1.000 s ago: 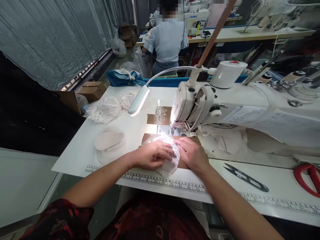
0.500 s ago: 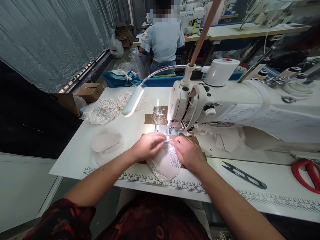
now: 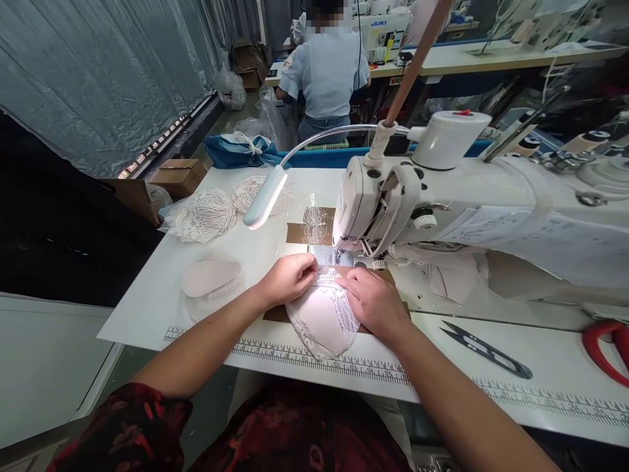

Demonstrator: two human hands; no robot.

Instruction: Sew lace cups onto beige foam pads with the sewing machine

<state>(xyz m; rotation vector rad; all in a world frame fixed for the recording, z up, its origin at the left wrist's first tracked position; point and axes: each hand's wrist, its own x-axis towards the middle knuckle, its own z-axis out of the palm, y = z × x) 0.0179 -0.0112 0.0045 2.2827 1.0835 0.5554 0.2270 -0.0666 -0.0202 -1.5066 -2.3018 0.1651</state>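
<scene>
A pale fabric piece with white lace edging (image 3: 322, 321) lies in front of the sewing machine (image 3: 356, 203), its wide rounded end toward me. My left hand (image 3: 291, 280) is closed, thumb and fingertips pinching the upper left corner of the lace. On the upper right edge, the curled fingers of my right hand (image 3: 373, 300) grip and press the lace. Between the two hands a lace strip runs across the top of the piece, just short of the needle and presser foot (image 3: 338, 255). What lies under the right fingers is hidden.
Thread snips (image 3: 486, 349) and red-handled scissors (image 3: 607, 351) lie to the right. Lace pieces (image 3: 201, 215) and pale cut pieces (image 3: 211, 278) rest at left. A lamp (image 3: 265, 196) hangs over the table. A ruler strip (image 3: 295, 357) follows the front edge. Ahead sits a person (image 3: 327, 78).
My left hand has drawn slightly left and its fingers have closed on the lace corner. More of the top lace strip now shows between my hands. The view has shifted a little.
</scene>
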